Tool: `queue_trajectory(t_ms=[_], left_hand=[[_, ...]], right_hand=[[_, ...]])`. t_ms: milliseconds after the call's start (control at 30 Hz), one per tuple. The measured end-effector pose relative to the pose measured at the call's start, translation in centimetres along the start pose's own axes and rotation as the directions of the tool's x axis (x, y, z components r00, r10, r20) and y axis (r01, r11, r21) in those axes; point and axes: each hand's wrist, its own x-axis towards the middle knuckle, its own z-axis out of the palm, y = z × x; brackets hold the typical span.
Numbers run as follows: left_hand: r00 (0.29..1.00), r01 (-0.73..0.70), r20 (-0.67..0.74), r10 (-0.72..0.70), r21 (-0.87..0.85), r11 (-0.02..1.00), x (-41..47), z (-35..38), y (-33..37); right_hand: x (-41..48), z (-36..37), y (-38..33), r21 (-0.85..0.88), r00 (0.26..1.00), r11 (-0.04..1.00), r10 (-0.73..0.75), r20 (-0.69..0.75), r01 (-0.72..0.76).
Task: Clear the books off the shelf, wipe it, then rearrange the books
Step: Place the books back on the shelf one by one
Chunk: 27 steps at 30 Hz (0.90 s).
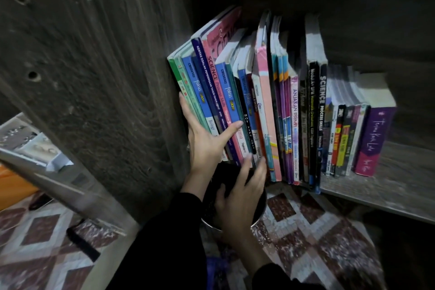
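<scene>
Books [259, 101]: 1 row on the shelf [388, 172], spines outward; the left group is tilted, the rest stand nearer upright.
Left hand [207, 143]: flat against the outer green book [183, 85], fingers straight, thumb spread across the neighbouring spines.
Right hand [242, 190]: just below, fingertips at the tilted books' lower ends; it is blurred, so its grip cannot be told.
Beneath it: a round metal container [259, 220] on the patterned floor [306, 231].
Row's right end: purple book [374, 139].

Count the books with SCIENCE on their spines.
2: the pink SCIENCE book leans in the left group; the black SCIENCE book stands right of centre. Blurred spines may hide more.
</scene>
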Motion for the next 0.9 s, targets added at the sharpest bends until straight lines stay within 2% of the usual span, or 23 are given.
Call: queue_trajectory(t_ms=[67, 133, 167, 233, 300, 400, 533, 667, 733, 767, 900], left_hand=[[1.0, 0.01, 0.004, -0.01, 0.004, 1.0, 0.0, 0.0, 0.0], [1.0, 0.008, 0.002, -0.008, 0.003, 1.0, -0.1, 0.0, -0.1], [1.0, 0.005, -0.001, -0.005, 0.003, 1.0, -0.1, 0.0, -0.1], [1.0, -0.005, -0.008, 0.005, -0.004, 1.0, -0.1, 0.0, -0.2], [1.0, -0.016, -0.013, 0.016, -0.01, 1.0, -0.1, 0.1, -0.2], [0.999, -0.035, -0.014, 0.035, -0.013, 0.999, -0.1, 0.1, -0.3], [0.998, -0.057, -0.015, 0.056, -0.038, 0.998, -0.1, 0.1, -0.4], [0.998, -0.057, -0.01, 0.056, -0.056, 0.997, -0.1, 0.1, -0.4], [0.998, -0.067, -0.019, 0.066, -0.045, 0.997, -0.1, 0.1, -0.4], [0.997, -0.073, -0.024, 0.072, -0.044, 0.996, -0.1, 0.1, -0.5], [0.996, -0.08, -0.029, 0.079, -0.046, 0.996, -0.1, 0.3, -0.6]], right_hand=[[-0.3, -0.3, -0.3, 0.189, 0.963, 0.946, 0.27, -0.002, -0.265], [0.1, -0.6, -1.0, 0.386, 0.87, 0.789, 0.484, 0.089, -0.478], [0.4, -0.7, -1.4, 0.468, 0.835, 0.706, 0.53, 0.148, -0.531], [0.8, -0.7, -2.5, 0.575, 0.792, 0.57, 0.553, 0.26, -0.587], [1.0, -0.6, -3.8, 0.606, 0.749, 0.474, 0.562, 0.349, -0.638], [1.7, -0.3, -5.0, 0.655, 0.703, 0.344, 0.575, 0.419, -0.672], [2.1, 0.3, -5.8, 0.689, 0.7, 0.25, 0.499, 0.51, -0.68], [2.3, -0.2, -5.6, 0.723, 0.662, 0.109, 0.514, 0.546, -0.682], [2.3, -0.7, -5.2, 0.707, 0.64, 0.099, 0.525, 0.561, -0.7], [2.3, -0.9, -4.9, 0.679, 0.634, 0.14, 0.53, 0.563, -0.721], [2.3, -1.9, -3.9, 0.483, 0.633, 0.411, 0.544, 0.551, -0.773]])
